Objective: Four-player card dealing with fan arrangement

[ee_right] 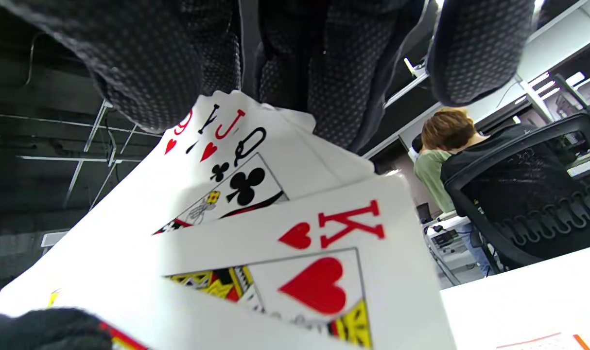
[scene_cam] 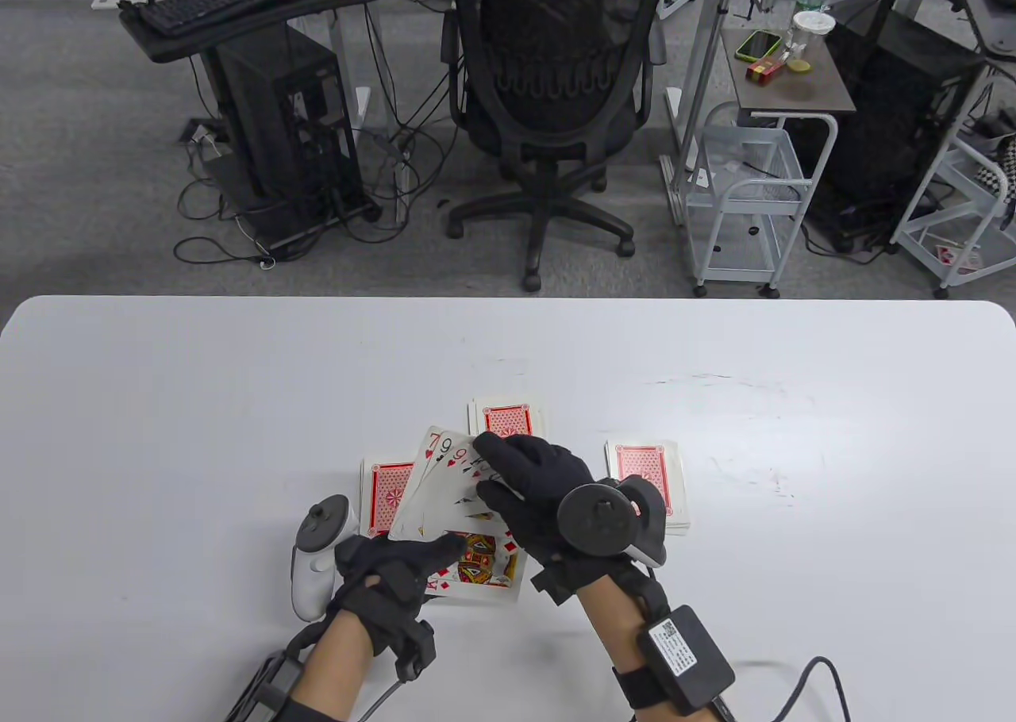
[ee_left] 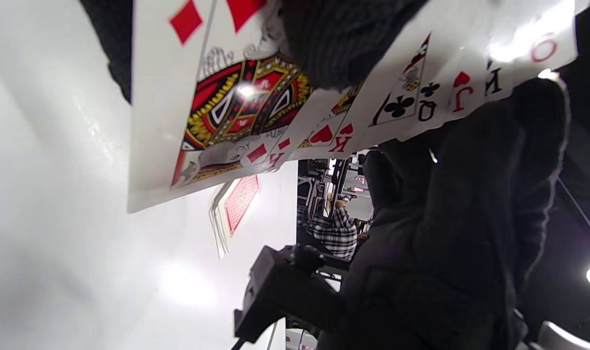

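Fan of face-up cards point(scene_cam: 452, 500): held above the table point(scene_cam: 159, 405), pinched at its lower end by the left hand point(scene_cam: 389, 583), thumb across the king of diamonds. Right hand point(scene_cam: 540, 500): fingers laid over the fan's right edge, thumb underneath, gripping it. Face-down piles: one point(scene_cam: 508, 418) beyond the right fingertips, one point(scene_cam: 647, 476) just right of that hand, one point(scene_cam: 385, 496) under the fan's left side.

We see a white table point(scene_cam: 198, 405) bearing three face-down, red-backed card piles: the far pile point(scene_cam: 508, 416), the left pile point(scene_cam: 385, 500) and the right pile point(scene_cam: 647, 468), all lying apart.
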`<state>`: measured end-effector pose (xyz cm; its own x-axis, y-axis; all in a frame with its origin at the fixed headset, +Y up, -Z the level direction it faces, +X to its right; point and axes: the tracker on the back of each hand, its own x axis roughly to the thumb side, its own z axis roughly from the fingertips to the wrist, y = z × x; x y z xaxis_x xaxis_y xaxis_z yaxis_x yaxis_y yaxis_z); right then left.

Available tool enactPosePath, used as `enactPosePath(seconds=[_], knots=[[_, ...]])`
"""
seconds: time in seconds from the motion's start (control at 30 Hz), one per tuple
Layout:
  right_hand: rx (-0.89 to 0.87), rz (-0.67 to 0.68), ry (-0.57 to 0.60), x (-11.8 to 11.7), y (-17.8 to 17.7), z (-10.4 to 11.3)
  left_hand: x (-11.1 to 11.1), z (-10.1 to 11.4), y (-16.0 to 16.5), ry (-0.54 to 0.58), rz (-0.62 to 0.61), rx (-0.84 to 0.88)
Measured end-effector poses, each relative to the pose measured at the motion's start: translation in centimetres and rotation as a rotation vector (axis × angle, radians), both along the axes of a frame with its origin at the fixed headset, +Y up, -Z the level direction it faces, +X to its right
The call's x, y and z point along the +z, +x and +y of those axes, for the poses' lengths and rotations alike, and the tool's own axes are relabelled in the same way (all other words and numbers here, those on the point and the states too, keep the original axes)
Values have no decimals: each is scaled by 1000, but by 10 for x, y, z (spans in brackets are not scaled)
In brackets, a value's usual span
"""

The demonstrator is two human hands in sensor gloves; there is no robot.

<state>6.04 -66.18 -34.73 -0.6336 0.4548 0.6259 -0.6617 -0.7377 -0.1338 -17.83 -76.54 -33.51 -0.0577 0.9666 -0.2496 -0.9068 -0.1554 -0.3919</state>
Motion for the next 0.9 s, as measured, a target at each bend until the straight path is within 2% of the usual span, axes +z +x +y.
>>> enactPosePath(seconds=[0.1, 0.2, 0.4, 0.57, 0.73, 0.87, 0.9], knots=[[-10, 22, -12, 1, -5, -4, 0, -1, 0, -9, 11, 9], [-17, 10, 49, 4, -10, -5, 1, -2, 1, -20, 7, 16], [-79, -42, 82, 6, -6, -3, 1, -3, 0, -19, 18, -11], [-68, -60, 44, 7, -10, -9, 2, -2, 4, -13, 2, 0], [15, -84, 137, 10, -14, -4, 2, 0, 4, -7, -2, -8], [-70, -80, 83, 5, -2, 7, -1, 7, 3, 74, -48, -122], [-45, -62, 40, 2, 0, 11, -2, 9, 4, 97, -71, -145]])
